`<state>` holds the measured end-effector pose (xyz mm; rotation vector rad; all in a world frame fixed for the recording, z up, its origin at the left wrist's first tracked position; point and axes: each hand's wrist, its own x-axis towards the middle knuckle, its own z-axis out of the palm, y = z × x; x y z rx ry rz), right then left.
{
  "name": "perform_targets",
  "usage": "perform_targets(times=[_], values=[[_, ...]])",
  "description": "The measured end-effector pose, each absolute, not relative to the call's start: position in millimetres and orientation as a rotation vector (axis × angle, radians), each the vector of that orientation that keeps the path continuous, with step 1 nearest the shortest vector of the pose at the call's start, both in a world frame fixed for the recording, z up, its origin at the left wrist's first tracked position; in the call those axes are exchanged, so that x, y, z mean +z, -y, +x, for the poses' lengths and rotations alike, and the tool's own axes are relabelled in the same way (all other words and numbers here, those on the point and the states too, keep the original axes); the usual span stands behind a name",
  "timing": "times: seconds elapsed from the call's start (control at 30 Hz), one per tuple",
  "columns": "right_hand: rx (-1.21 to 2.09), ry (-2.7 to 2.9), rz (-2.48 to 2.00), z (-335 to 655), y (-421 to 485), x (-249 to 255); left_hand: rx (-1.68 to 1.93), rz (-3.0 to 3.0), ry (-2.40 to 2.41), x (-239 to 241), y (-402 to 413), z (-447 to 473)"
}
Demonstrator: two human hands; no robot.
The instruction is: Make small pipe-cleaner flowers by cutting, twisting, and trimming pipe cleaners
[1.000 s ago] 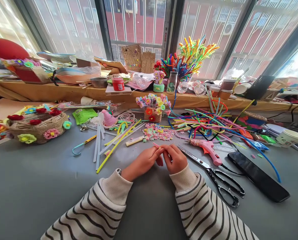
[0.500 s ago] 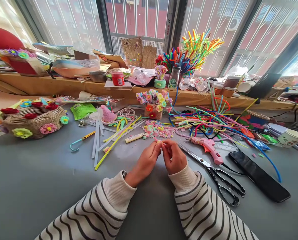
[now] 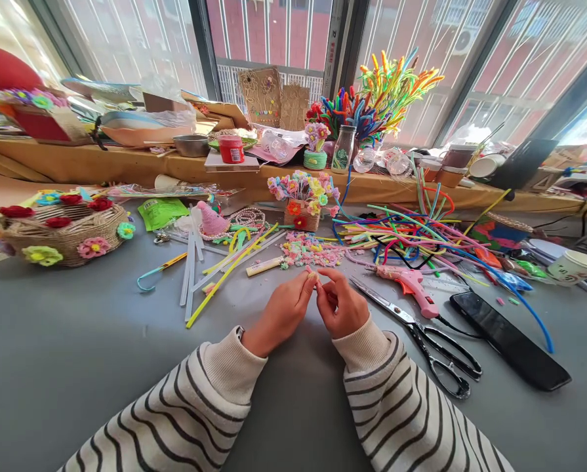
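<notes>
Over the middle of the grey table, my left hand and my right hand meet at the fingertips. A small pink piece pokes out above my left thumb and finger, which pinch it. My right thumb and index finger are bent in a pinch against the same spot; whatever lies between them is mostly covered. Just beyond my fingers lies a pile of short pastel fuzzy snippets. Large black-handled scissors rest open to the right of my right hand, next to a pink glue gun.
Clear glue sticks and a yellow pipe cleaner lie on the left. Farther left stands a woven basket with flowers. A small flower pot is at the back, many pipe cleaners right of it. A black phone lies far right.
My fingers have shifted slightly against each other, and the pink tip stands out a little more above my left thumb. The things on the table have not moved.
</notes>
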<state>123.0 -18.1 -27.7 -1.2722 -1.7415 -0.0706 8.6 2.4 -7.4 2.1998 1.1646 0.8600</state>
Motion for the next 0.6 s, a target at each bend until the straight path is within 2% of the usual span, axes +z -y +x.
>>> perform_targets(times=[0.6], values=[[-0.28,2.053,-1.311,133,12,-32,0.604,2.626,-1.2,-10,-11,-3]])
